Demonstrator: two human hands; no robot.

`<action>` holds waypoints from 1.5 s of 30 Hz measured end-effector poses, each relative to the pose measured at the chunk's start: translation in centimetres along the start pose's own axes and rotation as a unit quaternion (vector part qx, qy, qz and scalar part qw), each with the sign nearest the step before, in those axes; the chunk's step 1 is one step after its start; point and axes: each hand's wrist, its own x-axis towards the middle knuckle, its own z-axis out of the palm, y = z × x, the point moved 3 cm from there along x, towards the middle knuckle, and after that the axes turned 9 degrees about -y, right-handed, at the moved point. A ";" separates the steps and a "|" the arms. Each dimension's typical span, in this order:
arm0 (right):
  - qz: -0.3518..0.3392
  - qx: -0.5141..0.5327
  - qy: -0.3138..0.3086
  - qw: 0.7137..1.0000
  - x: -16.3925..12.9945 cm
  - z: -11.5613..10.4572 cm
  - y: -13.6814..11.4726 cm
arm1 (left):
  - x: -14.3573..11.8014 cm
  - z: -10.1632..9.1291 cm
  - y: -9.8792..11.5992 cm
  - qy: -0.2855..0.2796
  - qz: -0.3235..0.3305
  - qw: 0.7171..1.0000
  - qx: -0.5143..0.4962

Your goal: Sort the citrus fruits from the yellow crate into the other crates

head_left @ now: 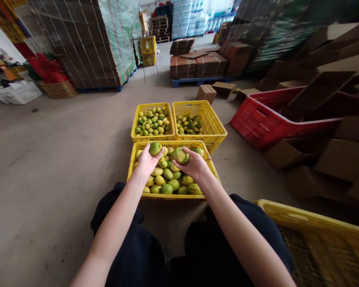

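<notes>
Head view: left hand (146,161) cups green fruit (155,148), fingers curled round it, above near crate (131,169). Right hand (193,163) wraps larger fruit (180,156) over same crate. Keep grips light to avoid bruising; turn each fruit to check skin. Two far crates (218,129) just beyond, part filled.

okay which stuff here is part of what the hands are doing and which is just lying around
In use: left hand and right hand, each holding a green fruit; near yellow crate; two far yellow crates.
Lying about: red crate; cardboard boxes; wicker basket.
</notes>
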 end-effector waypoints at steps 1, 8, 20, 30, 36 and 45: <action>-0.018 -0.009 0.000 1.000 0.1 0.0 0.0 | 0.0 0.0 0.0 -0.007 0.024 1.000 0.010; -0.204 -0.117 -0.027 0.972 0.4 -0.2 -0.7 | -0.9 0.5 0.7 -0.080 0.250 0.935 0.240; -0.508 -0.414 -0.020 0.755 -1.9 1.0 -1.3 | -1.8 1.2 0.5 -0.172 0.413 0.756 0.478; -0.511 -0.397 -0.029 0.762 -2.4 1.2 -1.4 | -2.2 1.3 0.5 -0.167 0.393 0.773 0.470; -0.415 -0.270 -0.040 0.868 -3.0 1.4 -1.6 | -2.0 1.4 0.4 -0.162 0.221 0.914 0.300; -0.168 -0.027 -0.205 0.964 -2.2 2.0 -1.1 | -2.2 1.5 -1.2 -0.220 -0.035 0.974 0.050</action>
